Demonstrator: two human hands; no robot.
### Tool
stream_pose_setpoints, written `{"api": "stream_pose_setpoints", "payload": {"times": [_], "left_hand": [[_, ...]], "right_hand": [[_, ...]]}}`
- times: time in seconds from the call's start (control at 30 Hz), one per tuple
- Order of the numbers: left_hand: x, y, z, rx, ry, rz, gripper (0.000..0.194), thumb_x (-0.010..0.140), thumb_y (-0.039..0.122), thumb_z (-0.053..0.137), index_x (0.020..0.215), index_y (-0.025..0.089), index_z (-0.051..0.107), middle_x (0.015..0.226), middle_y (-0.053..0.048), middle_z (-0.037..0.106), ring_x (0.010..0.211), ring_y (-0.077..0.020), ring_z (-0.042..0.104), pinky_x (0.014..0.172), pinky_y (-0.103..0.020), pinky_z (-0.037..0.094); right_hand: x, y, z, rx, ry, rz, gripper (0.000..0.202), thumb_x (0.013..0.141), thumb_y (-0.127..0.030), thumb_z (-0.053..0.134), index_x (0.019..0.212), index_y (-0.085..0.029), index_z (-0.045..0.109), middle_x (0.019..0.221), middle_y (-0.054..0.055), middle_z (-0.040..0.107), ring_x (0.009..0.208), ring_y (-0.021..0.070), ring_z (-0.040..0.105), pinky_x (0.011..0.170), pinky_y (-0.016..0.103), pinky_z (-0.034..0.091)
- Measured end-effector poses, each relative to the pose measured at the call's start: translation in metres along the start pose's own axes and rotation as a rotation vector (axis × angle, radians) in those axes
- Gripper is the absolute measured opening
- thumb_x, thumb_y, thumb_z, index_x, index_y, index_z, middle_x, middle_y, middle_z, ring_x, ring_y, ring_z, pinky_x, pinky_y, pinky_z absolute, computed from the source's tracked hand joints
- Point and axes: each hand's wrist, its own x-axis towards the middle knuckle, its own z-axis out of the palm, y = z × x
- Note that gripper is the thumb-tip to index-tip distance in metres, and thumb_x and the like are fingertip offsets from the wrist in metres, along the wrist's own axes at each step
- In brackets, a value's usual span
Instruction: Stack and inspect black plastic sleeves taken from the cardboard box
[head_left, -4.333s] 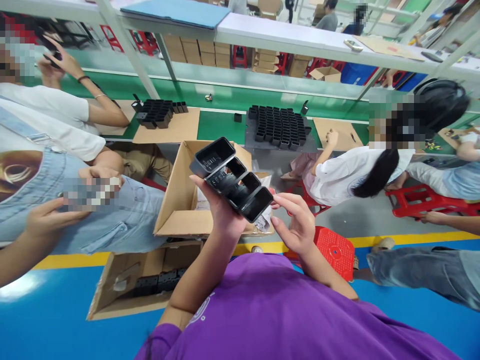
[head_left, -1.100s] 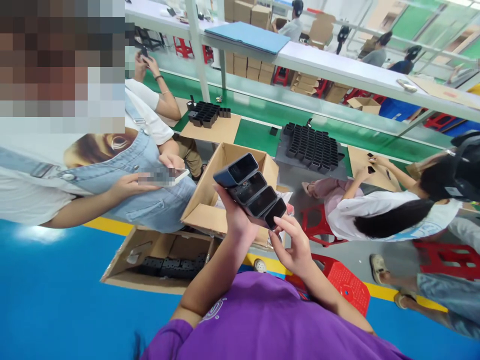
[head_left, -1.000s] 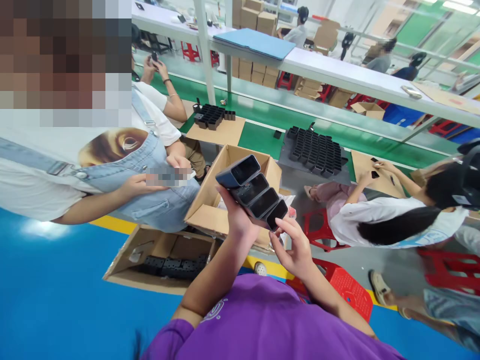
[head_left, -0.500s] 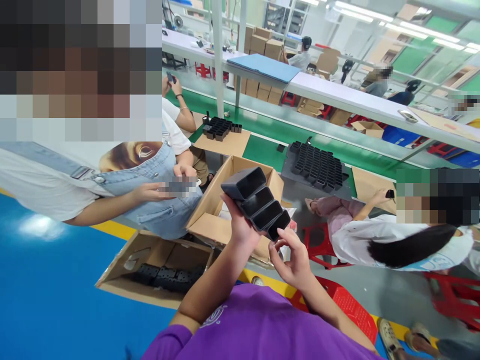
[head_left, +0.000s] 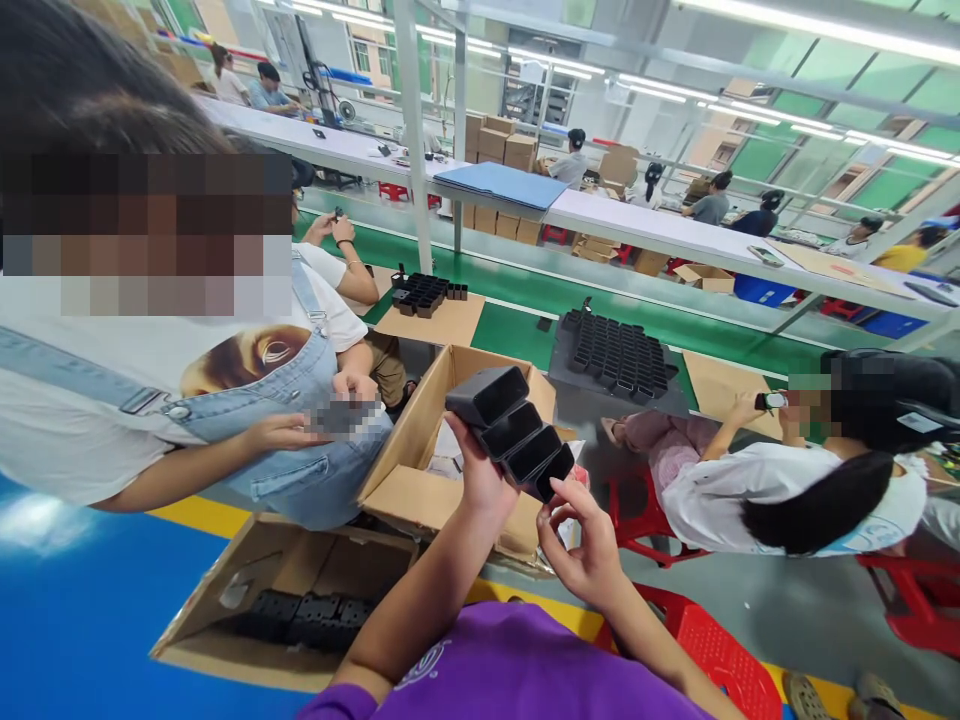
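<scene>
My left hand [head_left: 484, 480] holds a row of several black plastic housings [head_left: 529, 440], rectangular and hollow, with their open ends facing me. Its fingers are closed around them from below and the left. The row slants down to the right. My right hand [head_left: 581, 535] is at the lower right end, its thumb and forefinger pinched at the edge of the last black housing [head_left: 555, 470]. An open cardboard box [head_left: 412, 490] stands just beyond and below my hands, with pale wrapping inside.
Another carton [head_left: 217, 640] with black parts sits at lower left. A person in denim overalls [head_left: 330, 450] stands left. Black housings [head_left: 622, 350] fill a grey board ahead; more [head_left: 427, 295] lie on cardboard. A seated person [head_left: 712, 500] and a red stool [head_left: 720, 650] are right.
The view has tilted up slightly, so the scene sits lower in the picture. Both hands keep nearly the same hold on the housings. The seated person at right has raised a small part.
</scene>
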Motion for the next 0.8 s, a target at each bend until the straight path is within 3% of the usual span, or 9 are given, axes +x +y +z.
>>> {"api": "stream_pose_setpoints", "payload": {"times": [0.13, 0.33, 0.47, 0.63, 0.8], "left_hand": [[0.0020, -0.0016, -0.0003, -0.021, 0.011, -0.074, 0.081, 0.084, 0.092, 0.043, 0.084, 0.016, 0.071, 0.077, -0.005, 0.071, 0.071, -0.0199, 0.069, 0.070, -0.033, 0.057], [0.0066, -0.0046, -0.0031, -0.076, 0.019, -0.150, 0.076, 0.090, 0.086, 0.042, 0.089, 0.017, 0.073, 0.080, -0.005, 0.072, 0.071, -0.0201, 0.069, 0.086, -0.040, 0.059], [0.0080, -0.0053, -0.0037, -0.079, -0.031, -0.152, 0.072, 0.092, 0.082, 0.043, 0.093, 0.018, 0.075, 0.079, -0.004, 0.072, 0.069, -0.0194, 0.069, 0.087, -0.041, 0.059], [0.0089, -0.0038, -0.0063, -0.048, -0.057, -0.230, 0.064, 0.092, 0.077, 0.050, 0.094, 0.019, 0.074, 0.083, -0.008, 0.074, 0.093, -0.0285, 0.074, 0.088, -0.044, 0.060], [0.0087, -0.0003, -0.0027, -0.030, -0.046, -0.205, 0.057, 0.094, 0.071, 0.052, 0.106, 0.021, 0.075, 0.078, -0.006, 0.071, 0.090, -0.0284, 0.074, 0.085, -0.043, 0.060]], "right_hand": [[-0.0010, 0.0016, -0.0019, 0.006, 0.000, 0.014, 0.063, 0.089, -0.001, 0.054, 0.147, -0.024, 0.048, 0.098, 0.005, 0.065, 0.068, 0.0112, 0.066, 0.051, 0.020, 0.056], [-0.0034, 0.0044, -0.0015, 0.011, -0.018, 0.033, 0.064, 0.088, 0.000, 0.055, 0.147, -0.025, 0.048, 0.092, 0.003, 0.061, 0.069, 0.0112, 0.064, 0.052, 0.018, 0.055], [-0.0053, 0.0053, -0.0007, 0.020, -0.015, 0.026, 0.062, 0.089, 0.000, 0.055, 0.145, -0.024, 0.049, 0.091, 0.003, 0.060, 0.068, 0.0107, 0.061, 0.052, 0.018, 0.055], [-0.0037, 0.0051, 0.0003, 0.011, -0.021, 0.022, 0.059, 0.089, -0.001, 0.055, 0.143, -0.025, 0.050, 0.096, 0.004, 0.062, 0.068, 0.0098, 0.062, 0.052, 0.018, 0.055], [0.0015, 0.0043, 0.0022, 0.006, -0.027, -0.001, 0.059, 0.088, -0.001, 0.055, 0.141, -0.026, 0.050, 0.088, 0.002, 0.061, 0.065, 0.0111, 0.059, 0.051, 0.018, 0.055]]}}
